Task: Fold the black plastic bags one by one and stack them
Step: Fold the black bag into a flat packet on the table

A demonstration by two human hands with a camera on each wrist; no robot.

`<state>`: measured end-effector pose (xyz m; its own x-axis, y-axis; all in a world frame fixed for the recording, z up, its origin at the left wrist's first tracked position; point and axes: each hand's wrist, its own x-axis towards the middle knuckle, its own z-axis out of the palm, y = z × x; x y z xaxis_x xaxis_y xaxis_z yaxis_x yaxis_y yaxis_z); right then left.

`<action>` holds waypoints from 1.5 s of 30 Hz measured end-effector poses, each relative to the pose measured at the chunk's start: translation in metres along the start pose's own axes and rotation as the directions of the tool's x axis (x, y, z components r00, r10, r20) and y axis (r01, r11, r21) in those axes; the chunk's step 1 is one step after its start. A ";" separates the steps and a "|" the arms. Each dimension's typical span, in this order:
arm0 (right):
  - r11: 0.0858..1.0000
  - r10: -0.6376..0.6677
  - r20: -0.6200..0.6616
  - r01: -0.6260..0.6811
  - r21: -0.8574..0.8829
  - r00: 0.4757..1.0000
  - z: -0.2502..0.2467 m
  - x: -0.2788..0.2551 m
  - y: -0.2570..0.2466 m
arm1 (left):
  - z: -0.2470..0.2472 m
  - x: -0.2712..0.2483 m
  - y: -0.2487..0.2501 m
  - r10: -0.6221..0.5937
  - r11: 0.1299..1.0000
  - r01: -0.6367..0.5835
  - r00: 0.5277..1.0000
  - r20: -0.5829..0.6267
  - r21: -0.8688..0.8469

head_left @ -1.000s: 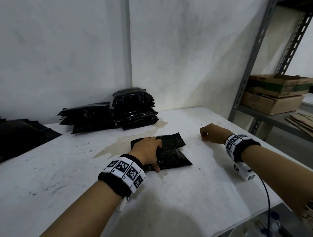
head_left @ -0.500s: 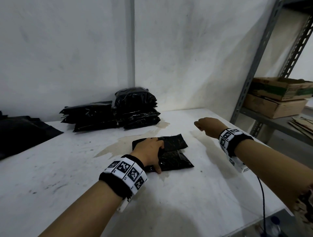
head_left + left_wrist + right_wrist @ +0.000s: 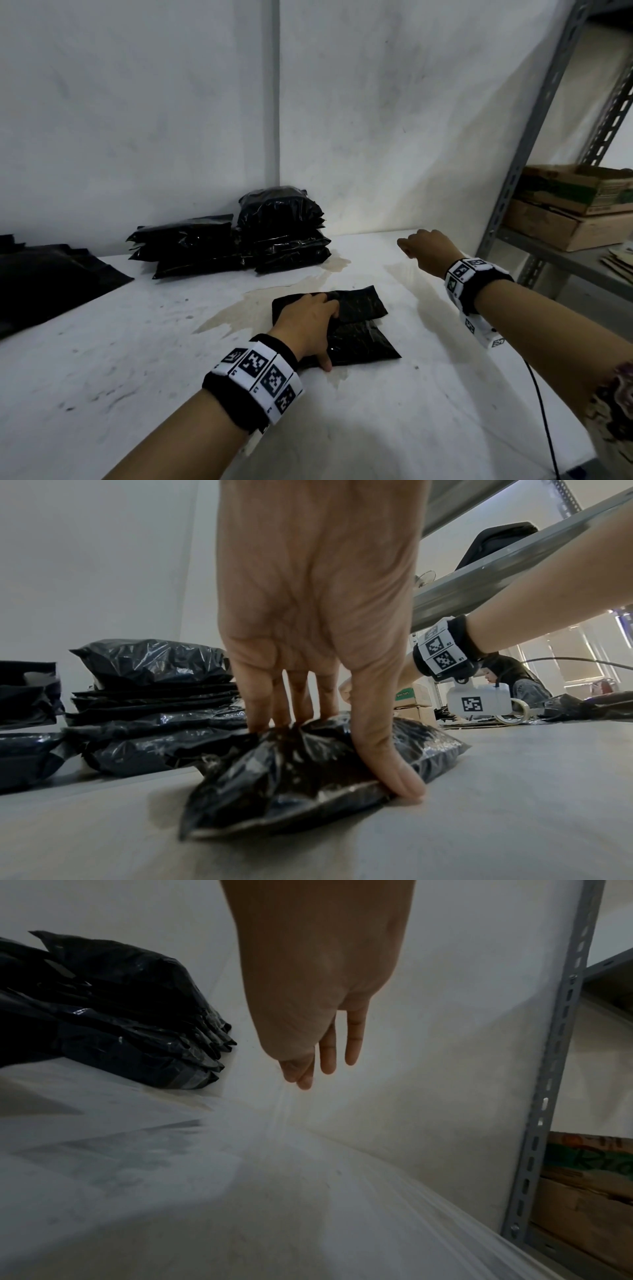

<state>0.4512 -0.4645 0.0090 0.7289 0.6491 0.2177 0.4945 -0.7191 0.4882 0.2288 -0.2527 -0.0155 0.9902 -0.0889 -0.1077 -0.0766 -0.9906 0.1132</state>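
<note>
A folded black plastic bag (image 3: 363,329) lies in the middle of the white table (image 3: 137,359). My left hand (image 3: 308,325) rests on its left part. In the left wrist view the fingers (image 3: 291,702) press straight down into the bag (image 3: 308,777), with the thumb at its near edge. My right hand (image 3: 424,250) hovers above the table to the right of and beyond the bag, holding nothing; its fingers (image 3: 325,1053) hang straight. A stack of folded black bags (image 3: 281,233) stands against the back wall and also shows in the right wrist view (image 3: 103,1015).
Flat black bags (image 3: 51,281) lie at the table's far left. A grey metal rack (image 3: 534,137) with cardboard boxes (image 3: 575,202) stands to the right. A black cable (image 3: 544,411) hangs from my right wrist over the table's near right edge.
My right hand lifted off the table and moved up and away toward the back wall. My left hand stayed on the folded bag.
</note>
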 end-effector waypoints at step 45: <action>0.947 0.285 -0.436 -0.179 0.268 0.854 -0.128 0.067 0.044 | 0.001 -0.002 0.000 0.017 1.000 -0.016 1.000 -0.006 0.009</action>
<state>0.4613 -0.4207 0.1529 0.5569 0.4573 0.6933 0.4640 -0.8637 0.1970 0.2265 -0.2530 -0.0163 0.9895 -0.1047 -0.1000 -0.0941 -0.9900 0.1055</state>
